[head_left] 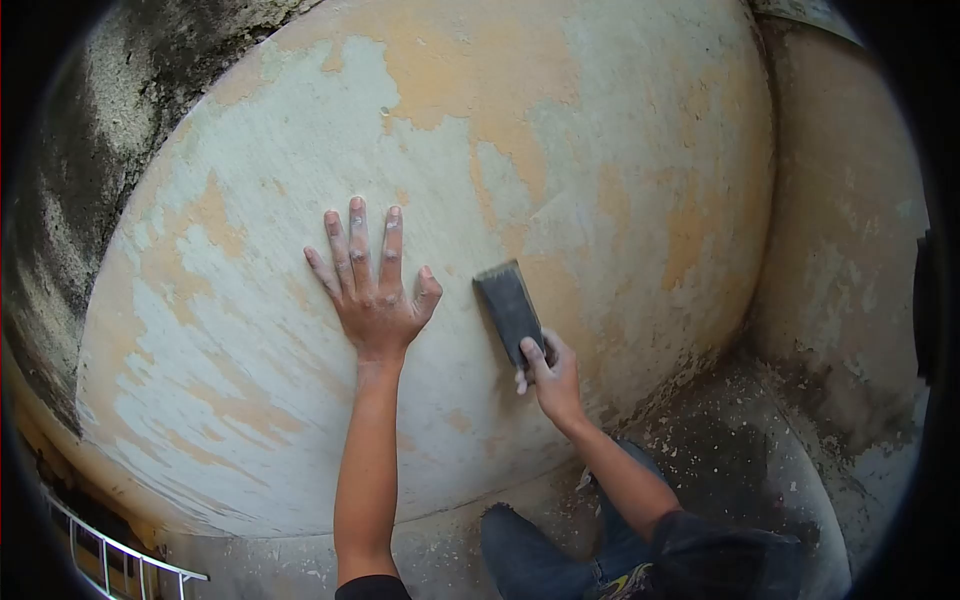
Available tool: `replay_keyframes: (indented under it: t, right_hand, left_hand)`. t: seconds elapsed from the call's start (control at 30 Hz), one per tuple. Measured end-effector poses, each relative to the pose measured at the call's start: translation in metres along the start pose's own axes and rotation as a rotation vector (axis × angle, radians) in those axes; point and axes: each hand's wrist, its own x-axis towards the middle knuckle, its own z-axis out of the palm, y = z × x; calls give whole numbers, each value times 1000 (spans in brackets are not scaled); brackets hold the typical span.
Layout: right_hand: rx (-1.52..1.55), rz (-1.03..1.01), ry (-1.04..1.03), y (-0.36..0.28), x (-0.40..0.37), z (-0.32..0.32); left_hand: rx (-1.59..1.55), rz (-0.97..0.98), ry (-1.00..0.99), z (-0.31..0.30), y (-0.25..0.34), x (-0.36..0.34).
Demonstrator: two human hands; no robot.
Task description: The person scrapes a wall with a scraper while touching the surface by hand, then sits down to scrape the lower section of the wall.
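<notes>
My left hand [374, 285] lies flat on the wall [430, 190] with its fingers spread, and pale dust coats the fingertips and knuckles. The wall's surface is patchy, with whitish areas and peeled, yellow-tan ones. To the right and slightly lower, my right hand [551, 375] grips the lower end of a dark, rectangular sanding block [508, 308]. My thumb lies over its near face, while the other fingers are partly hidden behind it. The block is tilted, its top end leaning left, close to the wall; whether it touches cannot be told.
A second, stained wall [840, 250] meets this one at a corner on the right. Rough, blackened masonry [90, 130] borders the upper left. At the lower left is a metal ladder [125, 550]. The floor [720, 450] is speckled with pale flakes near my legs [530, 555].
</notes>
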Motion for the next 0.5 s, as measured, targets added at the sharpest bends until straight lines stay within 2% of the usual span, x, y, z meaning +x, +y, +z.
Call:
replay_keyframes:
  t: [0.07, 0.1, 0.13, 0.17, 0.23, 0.3, 0.37, 0.5]
  right_hand:
    - [72, -74, 11, -7, -3, 6]
    - [28, -38, -18, 8, 9, -13]
    - [18, 56, -1, 33, -13, -25]
    - [21, 57, 3, 47, -32, -28]
    - [-3, 147, 113, 52, -50, -26]
    - [2, 130, 106, 33, -23, -17]
    - [41, -104, 17, -10, 5, 1]
    - [55, -35, 30, 25, -20, -16]
  left_hand:
    - [0, 15, -21, -3, -1, 1]
    - [19, -23, 40, 7, 2, 4]
    - [13, -17, 30, 5, 2, 2]
    - [9, -12, 23, 4, 1, 1]
    - [14, -6, 24, 4, -1, 2]
    - [13, -1, 3, 3, 1, -2]
    - [3, -30, 21, 4, 2, 1]
    - [3, -20, 27, 4, 1, 1]
